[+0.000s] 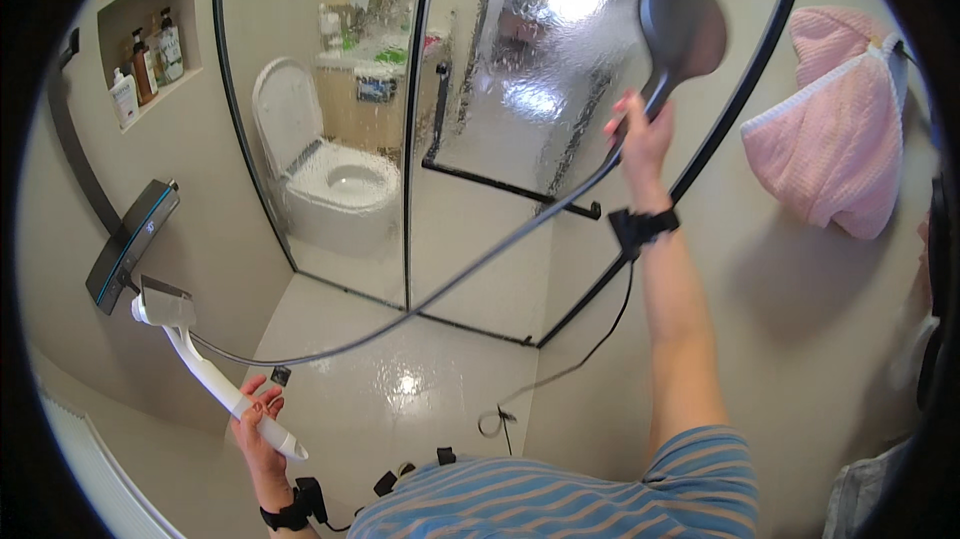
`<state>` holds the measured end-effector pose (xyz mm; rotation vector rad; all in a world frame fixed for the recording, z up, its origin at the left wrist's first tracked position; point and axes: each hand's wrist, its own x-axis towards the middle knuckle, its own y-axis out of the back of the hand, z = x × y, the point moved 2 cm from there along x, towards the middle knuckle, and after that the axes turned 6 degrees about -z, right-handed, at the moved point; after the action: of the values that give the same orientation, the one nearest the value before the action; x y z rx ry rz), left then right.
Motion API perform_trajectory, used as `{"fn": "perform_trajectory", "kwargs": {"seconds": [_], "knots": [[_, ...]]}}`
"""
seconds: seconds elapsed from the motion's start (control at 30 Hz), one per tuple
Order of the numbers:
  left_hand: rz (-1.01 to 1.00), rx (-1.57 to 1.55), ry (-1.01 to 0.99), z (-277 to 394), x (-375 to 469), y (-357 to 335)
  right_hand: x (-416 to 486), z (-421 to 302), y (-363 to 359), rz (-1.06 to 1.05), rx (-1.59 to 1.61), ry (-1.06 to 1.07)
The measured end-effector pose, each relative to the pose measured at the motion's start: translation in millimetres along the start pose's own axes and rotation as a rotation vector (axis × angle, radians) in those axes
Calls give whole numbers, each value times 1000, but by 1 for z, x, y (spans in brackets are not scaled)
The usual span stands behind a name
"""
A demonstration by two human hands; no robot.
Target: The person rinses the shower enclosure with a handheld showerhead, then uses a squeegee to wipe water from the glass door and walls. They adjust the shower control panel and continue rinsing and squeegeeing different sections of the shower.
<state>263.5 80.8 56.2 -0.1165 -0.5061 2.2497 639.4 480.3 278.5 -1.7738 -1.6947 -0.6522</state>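
My right hand (646, 138) is raised and closed around the handle of a dark grey handheld shower head (684, 25). Water sprays leftward from it onto a wet glass shower door (517, 111). Its grey hose (480, 260) sags across to the left wall, where a shower control unit (131, 250) with a lit display is mounted. Low on the left, my left hand (259, 419) grips the white handle of a cleaning brush (214, 381). The tool's head, with a squeegee-like grey blade (166, 303), points up and away, in front of the control unit.
Through the wet glass stands a white toilet (341, 175) with its lid up. A black bar handle (510, 186) crosses the door. Bottles (142, 66) fill a wall niche at left. A pink towel (832, 134) hangs at right. A thin cable (577, 363) trails from my right wrist strap.
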Motion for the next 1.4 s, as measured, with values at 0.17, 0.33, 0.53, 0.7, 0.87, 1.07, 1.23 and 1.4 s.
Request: {"fn": "perform_trajectory", "kwargs": {"seconds": [0.17,0.33,0.53,0.7,0.87,1.07,1.23,1.4], "knots": [[8,8,52,-6,-1,4,9,-19,43,219,-370,104],[37,-4,54,-7,-1,6,-38,49,114,321,-637,-98],[-6,35,57,-4,-2,4,-151,114,142,225,-597,-436],[-48,34,73,-2,0,4,-202,123,123,259,-227,-558],[-42,16,91,-3,0,6,-227,127,113,197,-282,-666],[-43,92,119,-2,-2,10,-274,152,106,218,-233,-786],[-56,112,149,0,0,8,-300,165,86,242,-112,-873],[-37,80,141,1,1,4,-306,162,57,140,-10,-971]]}}
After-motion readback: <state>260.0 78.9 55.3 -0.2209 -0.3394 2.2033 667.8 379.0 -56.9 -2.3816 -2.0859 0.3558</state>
